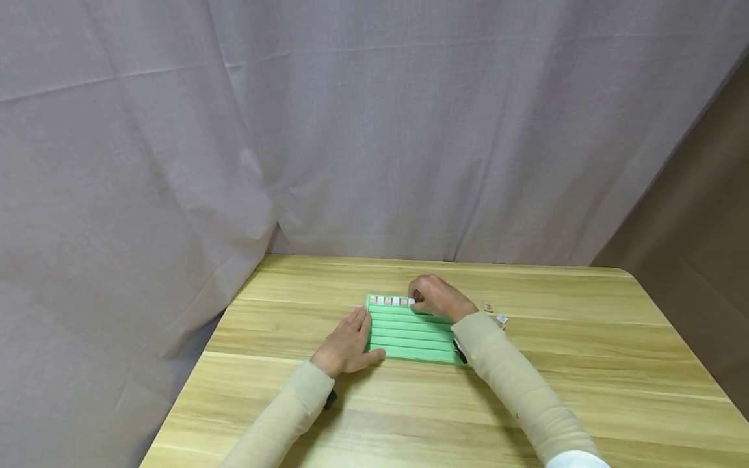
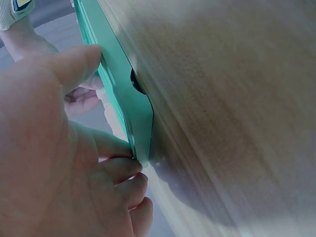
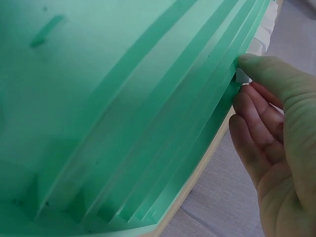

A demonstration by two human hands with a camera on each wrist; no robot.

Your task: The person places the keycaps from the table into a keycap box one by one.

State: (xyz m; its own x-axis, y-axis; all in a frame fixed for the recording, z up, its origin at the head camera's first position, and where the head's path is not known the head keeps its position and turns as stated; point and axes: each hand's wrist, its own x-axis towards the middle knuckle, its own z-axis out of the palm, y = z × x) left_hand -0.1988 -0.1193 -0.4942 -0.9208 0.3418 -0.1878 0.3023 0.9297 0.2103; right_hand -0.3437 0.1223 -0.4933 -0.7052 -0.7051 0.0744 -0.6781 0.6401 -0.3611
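A green ridged tray [image 1: 409, 335] lies on the wooden table, with a row of small white and beige tiles [image 1: 388, 301] along its far groove. My left hand [image 1: 349, 343] rests against the tray's left side, fingers fairly straight and thumb spread over the near edge. At the right end of the row, my right hand [image 1: 437, 299] pinches a small white tile [image 3: 242, 76] between thumb and fingers, at the far groove. The fingers partly cover this tile, and markings on it cannot be read.
Right of the tray, a loose tile [image 1: 489, 307] lies on the table [image 1: 585, 351], with a small cluster of tiles [image 1: 501, 321] beside the right sleeve. Behind the table hangs a grey curtain [image 1: 374, 143]. The right forearm crosses the tray's right end.
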